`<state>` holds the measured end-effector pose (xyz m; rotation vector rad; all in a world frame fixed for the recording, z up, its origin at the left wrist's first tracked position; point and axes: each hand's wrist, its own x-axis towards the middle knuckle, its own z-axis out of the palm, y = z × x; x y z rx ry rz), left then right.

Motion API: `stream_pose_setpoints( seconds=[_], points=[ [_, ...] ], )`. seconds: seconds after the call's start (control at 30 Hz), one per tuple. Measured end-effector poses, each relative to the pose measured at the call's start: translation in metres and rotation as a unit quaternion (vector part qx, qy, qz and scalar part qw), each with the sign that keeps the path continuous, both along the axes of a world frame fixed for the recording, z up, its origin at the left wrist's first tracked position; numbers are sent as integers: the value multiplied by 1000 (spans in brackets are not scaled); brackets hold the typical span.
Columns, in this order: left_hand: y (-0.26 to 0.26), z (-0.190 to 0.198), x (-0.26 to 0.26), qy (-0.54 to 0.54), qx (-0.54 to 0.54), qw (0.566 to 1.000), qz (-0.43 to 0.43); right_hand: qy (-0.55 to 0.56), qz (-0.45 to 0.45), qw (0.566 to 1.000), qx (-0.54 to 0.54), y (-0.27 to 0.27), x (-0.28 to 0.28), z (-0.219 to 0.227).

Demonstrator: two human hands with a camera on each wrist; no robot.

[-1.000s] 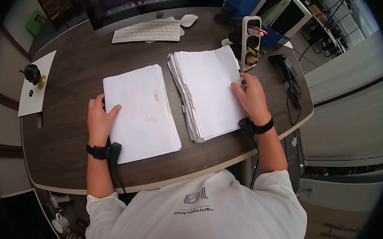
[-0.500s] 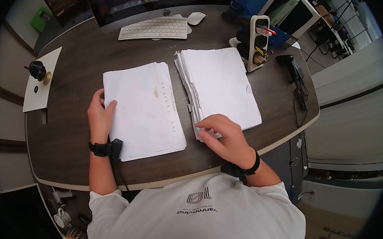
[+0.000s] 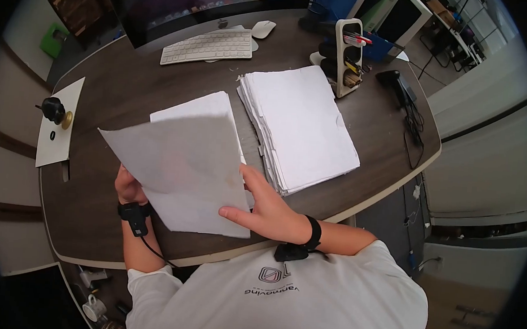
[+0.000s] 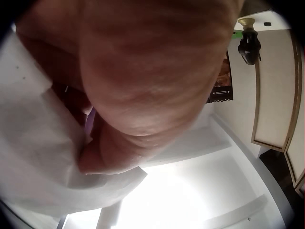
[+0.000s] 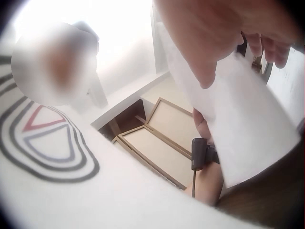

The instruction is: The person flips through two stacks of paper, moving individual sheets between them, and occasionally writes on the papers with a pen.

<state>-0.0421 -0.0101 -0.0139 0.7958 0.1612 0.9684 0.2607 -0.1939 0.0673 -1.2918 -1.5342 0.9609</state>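
Note:
A sheet of white paper (image 3: 178,164) is raised and tilted over the left paper stack (image 3: 197,106), hiding most of it. My left hand (image 3: 129,187) pinches the sheet at its left side; in the left wrist view the thumb (image 4: 109,152) presses against the paper, with fingers behind. The sheet covers part of that hand in the head view. At the sheet's right edge is my right hand (image 3: 269,211), its thumb stretched out in front of the paper and its fingers extended along the edge. A thicker paper stack (image 3: 300,124) lies to the right.
A keyboard (image 3: 207,45) and mouse (image 3: 264,29) sit before the monitor (image 3: 207,8). Behind the thick stack stands a pen holder (image 3: 339,66). A black handheld device with a cable (image 3: 397,88) lies at the right, and a white board (image 3: 58,135) bearing a black object at the left.
My right hand has moved left from the thick stack to the left stack's right side. The top sheet has been lifted off the left stack in my left hand and tilted up.

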Motion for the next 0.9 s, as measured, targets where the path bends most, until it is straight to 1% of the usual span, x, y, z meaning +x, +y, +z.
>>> stream_pose_setpoints(
  seconds=[0.03, 0.1, 0.13, 0.17, 0.2, 0.23, 0.27, 0.3, 0.33, 0.37, 0.4, 0.43, 0.47, 0.5, 0.57, 0.6, 0.67, 0.7, 0.77, 0.83, 0.9],
  points=[
    [4, -3, 2, 0, 2, 1000, -2, 0, -2, 1000, 2, 0, 3, -1],
    [12, -6, 9, -51, 83, 994, -50, 29, 56, 996, -63, 0, 13, 1],
    [12, -6, 11, -53, 84, 994, -51, 95, -20, 995, -23, -4, 7, 10],
    [12, -7, 12, 28, 72, 997, 11, 94, -20, 995, -24, -5, 12, 14],
    [12, -7, 13, 110, 59, 990, 73, 59, -49, 996, -43, -6, 22, 19],
    [10, 1, 19, 190, 46, 972, 134, 24, -78, 995, -62, -6, 33, 24],
    [4, 9, 28, 236, 72, 958, 144, 14, -120, 990, -68, -4, 42, 31],
    [2, 19, 36, 233, 70, 959, 147, -19, -151, 983, -101, -4, 60, 31],
    [0, 27, 43, 336, 91, 921, 175, 22, -196, 979, -40, 0, 79, 11],
    [0, 29, 46, 437, 109, 870, 201, 42, -221, 974, -26, 5, 95, 22],
    [4, 19, 46, 486, 129, 825, 258, 93, -233, 968, -20, 11, 116, 21],
    [4, 20, 45, 486, 125, 825, 261, 142, -246, 958, -38, 12, 136, 21],
    [4, 23, 44, 583, 194, 722, 318, 165, -254, 952, -53, 14, 156, 21],
    [4, 24, 45, 663, 259, 600, 365, 160, -268, 948, -58, 15, 172, 22],
    [9, 13, 37, 677, 254, 594, 354, 127, -269, 952, -73, 19, 197, 25],
    [9, 15, 37, 691, 252, 586, 341, 125, -268, 952, -74, 22, 205, 27],
    [3, 19, 42, 695, 254, 584, 334, 116, -277, 945, -128, 28, 213, 31],
    [0, 23, 45, 697, 257, 584, 327, 116, -277, 945, -127, 30, 217, 30],
    [3, 20, 43, 699, 266, 586, 312, 96, -246, 949, -171, 34, 223, 23],
    [4, 15, 42, 701, 274, 588, 298, 85, -237, 950, -183, 36, 226, 14],
    [4, 12, 42, 709, 298, 567, 297, 75, -227, 951, -196, 37, 229, 7]
  ],
)
